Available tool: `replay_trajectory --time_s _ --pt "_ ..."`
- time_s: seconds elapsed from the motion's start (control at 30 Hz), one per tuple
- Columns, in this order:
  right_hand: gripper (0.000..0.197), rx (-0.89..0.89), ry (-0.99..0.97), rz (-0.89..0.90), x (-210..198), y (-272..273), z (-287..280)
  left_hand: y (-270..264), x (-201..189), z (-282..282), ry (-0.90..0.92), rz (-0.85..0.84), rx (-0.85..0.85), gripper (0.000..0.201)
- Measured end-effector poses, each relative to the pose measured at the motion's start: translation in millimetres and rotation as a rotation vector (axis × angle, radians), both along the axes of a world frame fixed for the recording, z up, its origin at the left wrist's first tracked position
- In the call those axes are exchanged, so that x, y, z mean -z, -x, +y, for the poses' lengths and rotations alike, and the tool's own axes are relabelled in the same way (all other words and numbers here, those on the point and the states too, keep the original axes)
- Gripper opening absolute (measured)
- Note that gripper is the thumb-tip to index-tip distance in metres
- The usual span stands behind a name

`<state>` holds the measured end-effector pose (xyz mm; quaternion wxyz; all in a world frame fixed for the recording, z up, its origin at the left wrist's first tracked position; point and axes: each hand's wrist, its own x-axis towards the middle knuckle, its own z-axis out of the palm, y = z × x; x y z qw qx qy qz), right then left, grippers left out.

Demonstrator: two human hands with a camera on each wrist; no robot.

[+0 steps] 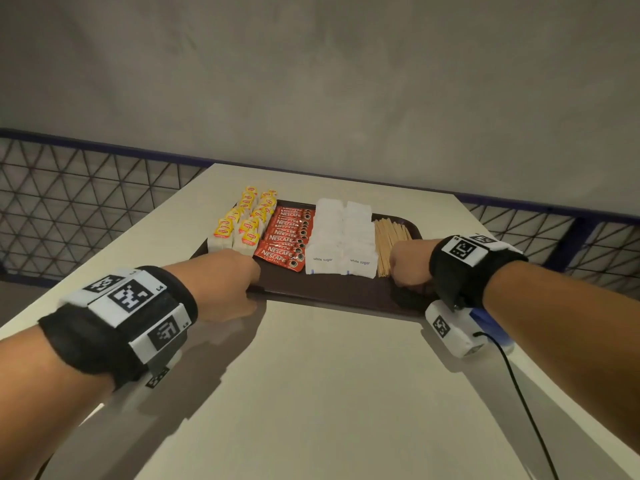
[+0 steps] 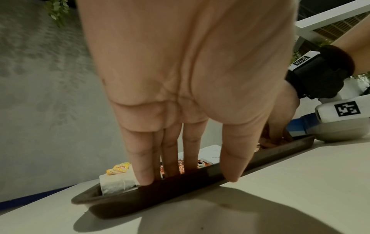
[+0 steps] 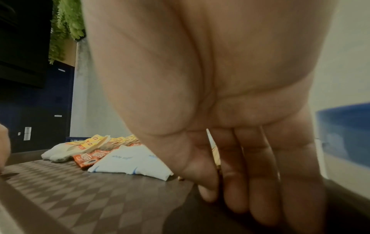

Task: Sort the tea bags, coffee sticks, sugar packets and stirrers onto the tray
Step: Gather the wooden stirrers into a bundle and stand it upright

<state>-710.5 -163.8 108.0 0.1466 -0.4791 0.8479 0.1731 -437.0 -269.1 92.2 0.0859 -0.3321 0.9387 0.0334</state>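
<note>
A dark brown tray (image 1: 329,289) lies on the pale table. On it, side by side from left to right, are yellow-tagged tea bags (image 1: 247,223), red coffee sticks (image 1: 287,240), white sugar packets (image 1: 343,237) and wooden stirrers (image 1: 389,244). My left hand (image 1: 242,285) holds the near-left rim (image 2: 160,194), with its fingers (image 2: 146,174) inside the tray and the thumb outside. My right hand (image 1: 410,268) is at the near-right corner. Its fingers (image 3: 260,197) and thumb point down onto the tray floor (image 3: 80,190) beside the sugar packets (image 3: 130,163).
The table (image 1: 311,393) stretches toward me from the tray. A blue and white container (image 1: 495,327) stands by the tray's right corner under my right wrist, and a black cable (image 1: 519,393) trails from there. A mesh railing (image 1: 86,202) runs behind the table.
</note>
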Motion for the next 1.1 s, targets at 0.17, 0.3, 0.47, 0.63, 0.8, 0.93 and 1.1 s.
replay_trajectory --time_s 0.17,0.3,0.47,0.63,0.8,0.93,1.1 --pt "0.016 -0.052 0.131 0.036 -0.9 0.0 1.8 -3.2 -10.5 -7.5 -0.069 0.012 -0.003 0.021" --pt "0.026 -0.153 0.107 0.015 -10.1 -19.1 27.3 1.5 -15.5 -7.6 0.014 0.022 -0.031 0.02" --pt "0.023 -0.278 0.037 0.06 0.2 -41.6 70.5 5.4 -17.4 3.0 0.175 -0.151 -0.052 0.023" --pt "0.024 -0.302 0.091 0.17 7.5 -43.7 66.4 13.7 -22.4 12.6 0.265 -0.184 -0.076 0.027" --pt "0.027 -0.243 0.108 0.178 8.8 -46.5 57.0 13.4 -10.8 18.3 0.345 -0.257 -0.048 0.039" --pt "0.028 -0.179 0.164 0.175 13.5 -46.5 36.7 7.9 -11.1 9.3 0.316 -0.197 -0.069 0.031" --pt "0.025 -0.097 0.269 0.166 16.3 -38.4 -0.1 -4.1 -8.1 -26.4 0.171 -0.129 -0.143 0.035"
